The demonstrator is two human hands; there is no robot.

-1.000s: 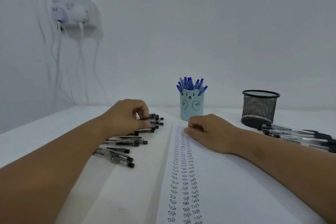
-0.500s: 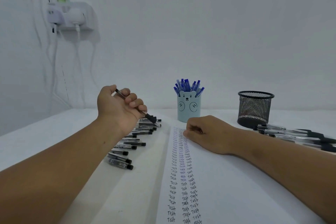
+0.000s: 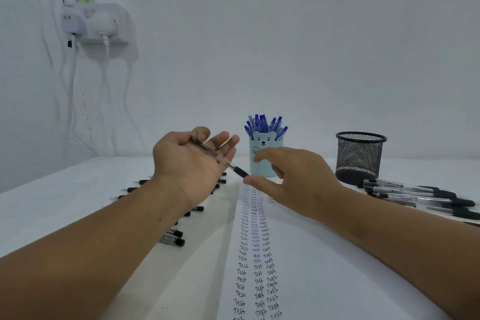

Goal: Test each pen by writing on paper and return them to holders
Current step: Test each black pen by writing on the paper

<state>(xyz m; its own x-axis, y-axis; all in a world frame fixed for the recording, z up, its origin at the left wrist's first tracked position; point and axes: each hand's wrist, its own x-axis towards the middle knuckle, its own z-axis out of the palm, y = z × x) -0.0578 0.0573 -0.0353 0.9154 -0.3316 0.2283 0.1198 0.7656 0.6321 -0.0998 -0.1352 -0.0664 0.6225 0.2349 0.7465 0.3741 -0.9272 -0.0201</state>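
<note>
My left hand (image 3: 191, 163) is raised palm-up over the table with a black capped pen (image 3: 209, 150) lying across its fingers, the thumb resting over the barrel. The pen's black cap end sticks out to the right. My right hand (image 3: 298, 176) hovers beside that end with thumb and fingers spread, the thumb tip just under the cap; it holds nothing. Below lies the white paper (image 3: 324, 267) with columns of handwritten "Test". A light-blue bear holder (image 3: 262, 143) full of blue pens stands behind the hands. A black mesh holder (image 3: 359, 157) stands to the right.
A row of black pens (image 3: 174, 238) lies on the table left of the paper, partly hidden by my left arm. More black pens (image 3: 428, 197) lie in a heap at the right by the mesh holder. A wall socket shelf with cables hangs at the upper left.
My left hand picked a black pen from the row, lifted it and turned palm-up. My right hand rose off the paper and moved left toward the pen's cap end.
</note>
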